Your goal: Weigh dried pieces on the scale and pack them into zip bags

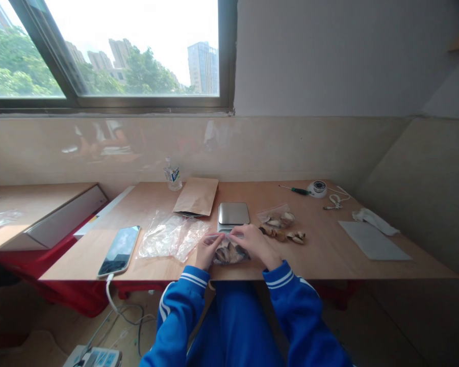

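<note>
Both hands pinch the top edge of a clear zip bag (229, 255) filled with dark-edged dried pieces that look like sliced mushrooms. My left hand (208, 250) grips the bag's upper left, fingers closed on the rim. My right hand (254, 242) is closed on the rim further right. Just behind the bag stands a small kitchen scale (233, 214) with a bare metal plate. Right of my right hand lie several loose dried pieces (296, 237), and behind them a second filled zip bag (277, 218). Flat clear plastic bags (164, 237) are spread out left of my left hand.
A brown paper pouch (199, 196) and a plastic bottle (173, 176) stand toward the wall. A phone (120, 250) on a cable lies at the table's left. At right are a screwdriver (299, 191), a dome camera (317, 189), a white cloth (375, 220) and a pale sheet (375, 242).
</note>
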Motion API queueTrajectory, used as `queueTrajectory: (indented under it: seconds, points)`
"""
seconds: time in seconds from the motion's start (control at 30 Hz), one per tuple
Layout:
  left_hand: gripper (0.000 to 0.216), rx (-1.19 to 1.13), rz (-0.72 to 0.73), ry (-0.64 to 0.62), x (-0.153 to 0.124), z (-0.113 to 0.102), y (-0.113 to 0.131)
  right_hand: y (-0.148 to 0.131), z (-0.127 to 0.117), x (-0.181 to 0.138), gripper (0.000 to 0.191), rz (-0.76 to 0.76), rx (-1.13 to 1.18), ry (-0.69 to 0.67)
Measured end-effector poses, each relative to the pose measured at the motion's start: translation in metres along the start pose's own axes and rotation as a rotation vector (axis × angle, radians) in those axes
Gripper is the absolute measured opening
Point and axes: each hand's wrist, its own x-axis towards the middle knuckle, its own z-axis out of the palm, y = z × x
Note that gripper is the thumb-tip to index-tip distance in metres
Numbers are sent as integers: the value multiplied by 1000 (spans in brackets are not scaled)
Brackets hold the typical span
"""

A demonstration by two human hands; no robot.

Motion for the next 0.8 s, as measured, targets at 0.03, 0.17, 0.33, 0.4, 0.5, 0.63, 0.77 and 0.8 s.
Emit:
queueTrajectory:
  seconds: [0.03, 0.17, 0.33, 0.4, 0.5, 0.63, 0.77, 0.8]
  points:
    - [26, -2, 16, -2, 0, 0, 1, -5, -1, 3, 24, -4, -64, -29]
    - [25, 27, 77, 10, 0, -1, 3, -16, 5, 12, 20, -10, -273, -72]
    - [26, 31, 106, 43, 2, -2, -6, -20, 9, 13, 20, -8, -441, -93]
    - [27, 49, 120, 56, 3, -3, -11, -22, 10, 12, 20, 6, -450, -97]
    - [27, 51, 139, 52, 4, -3, -14, -26, 13, 12, 22, -2, -449, -93]
    - [28, 30, 135, 53, 2, -3, -12, -29, 15, 13, 21, -5, -456, -112]
    - [33, 23, 146, 115, 3, -5, -10, -23, 10, 15, 23, 0, -407, -89]
    - [36, 27, 146, 138, 3, -5, -10, -20, 9, 14, 23, 4, -390, -82]
